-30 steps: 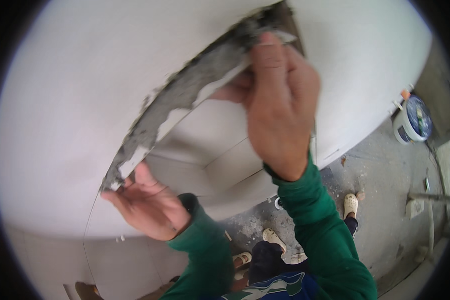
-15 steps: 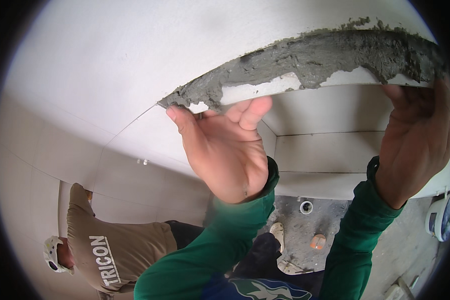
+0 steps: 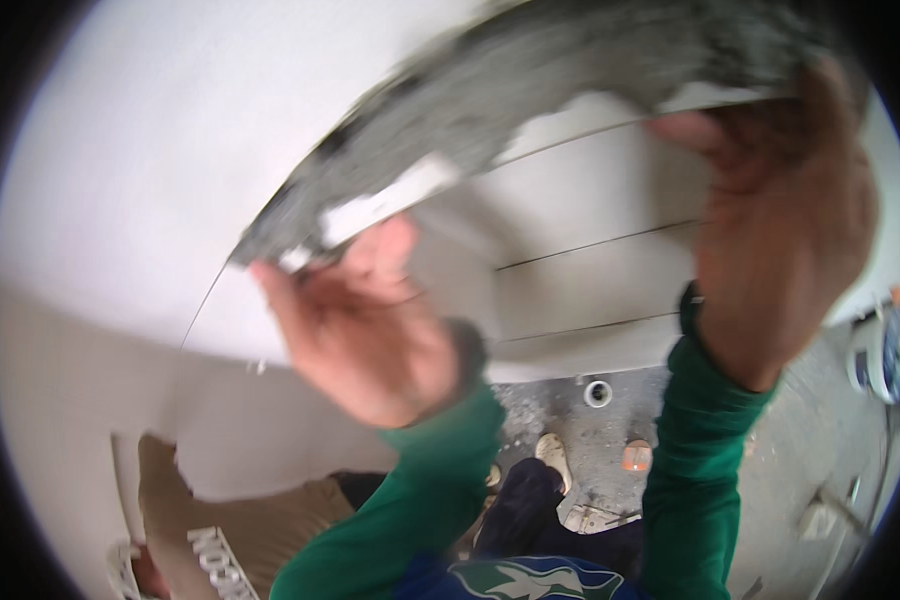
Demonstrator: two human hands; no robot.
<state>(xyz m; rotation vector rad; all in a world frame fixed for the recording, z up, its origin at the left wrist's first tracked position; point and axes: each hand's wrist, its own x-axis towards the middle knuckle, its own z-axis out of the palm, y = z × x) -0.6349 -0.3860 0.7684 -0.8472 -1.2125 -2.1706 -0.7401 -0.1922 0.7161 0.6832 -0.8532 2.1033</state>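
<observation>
A long white tile strip, its upper side mostly coated with wet grey mortar, slants across the top of the view against a white wall. My left hand grips its left end, with the thumb at the corner and the other fingers curled at the lower edge. Toward the right end, my right hand holds the same lower edge; mortar and shadow partly hide its fingertips. Motion smears both hands. Bare white patches show along the strip's lower edge.
A recess with pale tiled faces opens below the strip. A co-worker in a brown shirt is low at left. On the grey floor are a small white cup, an orange object and a white bucket at right.
The view has shifted and blurred. The strip looks larger and more steeply slanted, its left end lower and further left. Both hands moved left in the picture, still holding it.
</observation>
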